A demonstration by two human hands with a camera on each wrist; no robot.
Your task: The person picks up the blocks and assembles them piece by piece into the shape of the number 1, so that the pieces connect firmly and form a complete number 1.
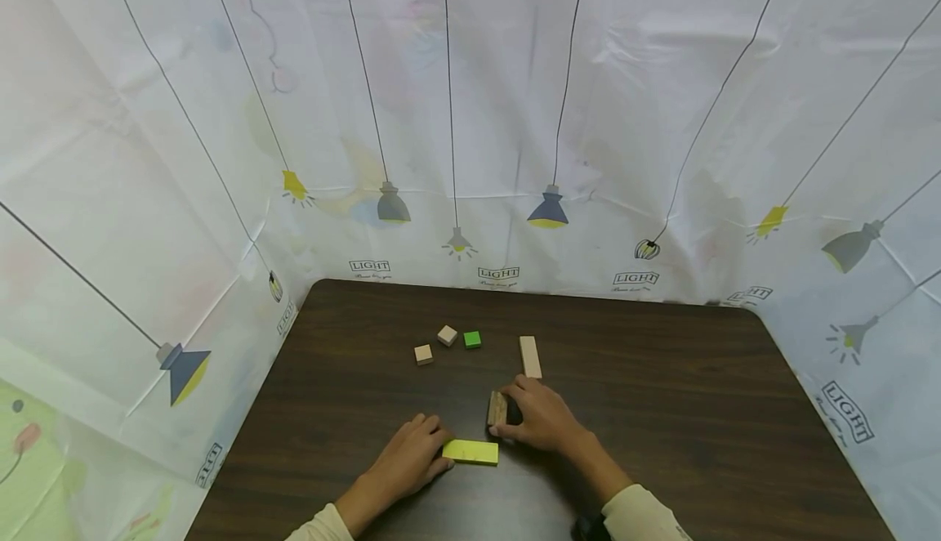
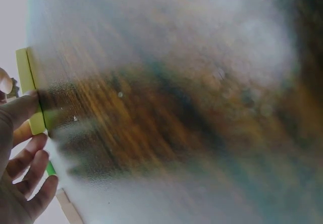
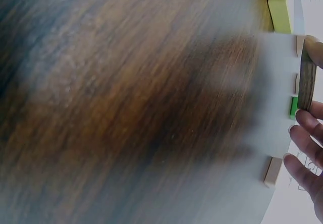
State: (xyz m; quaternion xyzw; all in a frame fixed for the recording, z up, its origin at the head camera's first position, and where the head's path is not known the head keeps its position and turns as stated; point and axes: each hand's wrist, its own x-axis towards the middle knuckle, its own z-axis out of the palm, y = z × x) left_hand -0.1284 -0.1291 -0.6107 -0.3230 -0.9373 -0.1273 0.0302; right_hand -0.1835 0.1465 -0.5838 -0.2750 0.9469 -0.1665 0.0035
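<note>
A flat yellow wooden block lies lengthwise across the near middle of the table. My left hand pinches its left end between thumb and fingers; the left wrist view shows the thumb on the yellow block. Just beyond and to the right, my right hand grips a brown wood-grain block by its two ends. In the right wrist view, thumb and index finger span this brown block, and the other fingers are spread apart beside it.
A pale wooden plank-shaped block lies beyond my right hand. Further back left are two small pale cubes, one nearer and one farther, beside a green cube. The dark table meets a lamp-printed white curtain.
</note>
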